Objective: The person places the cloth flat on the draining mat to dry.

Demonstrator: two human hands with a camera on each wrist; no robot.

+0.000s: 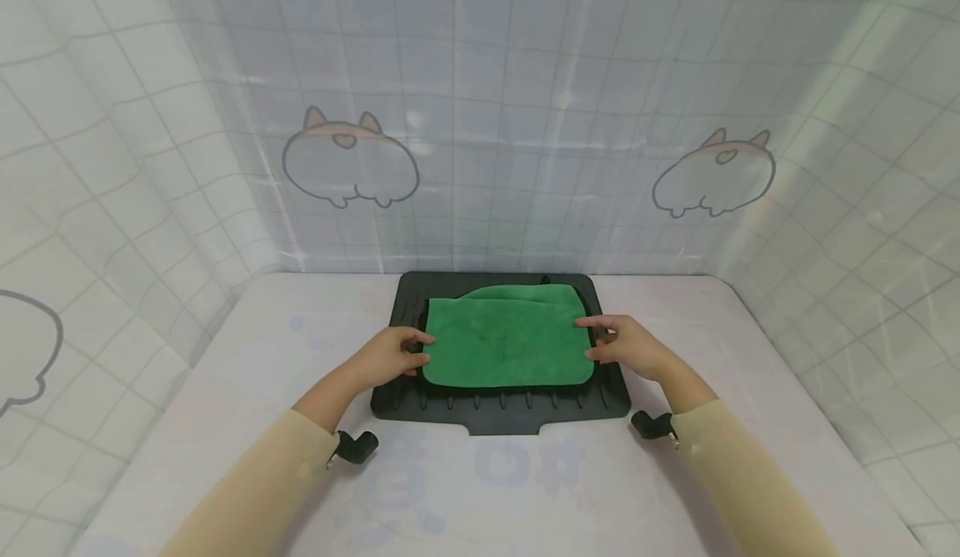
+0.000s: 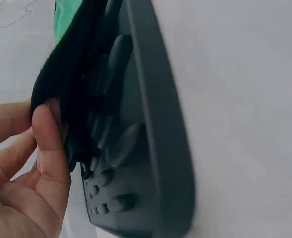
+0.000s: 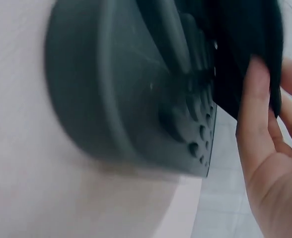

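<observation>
A folded green cloth [image 1: 506, 344] with a dark edge lies over a dark ribbed drying tray [image 1: 502, 426]; a second green layer shows behind its top edge. My left hand [image 1: 386, 355] pinches the left side of the cloth between thumb and fingers. On the opposite side, my right hand [image 1: 633, 344] pinches the right edge. In the left wrist view, the cloth's dark underside [image 2: 61, 69] hangs between thumb and fingers, raised above the tray's pegs. The right wrist view has the dark material [image 3: 248, 44] gripped likewise, apart from the tray rim.
The tray stands on a pale printed tabletop [image 1: 487, 499], with raised ribs and small pegs [image 3: 200, 131] on it. Behind and at both sides hang white grid-patterned curtains [image 1: 510, 123] with cartoon drawings. A black wrist device [image 1: 356, 447] is worn below each hand.
</observation>
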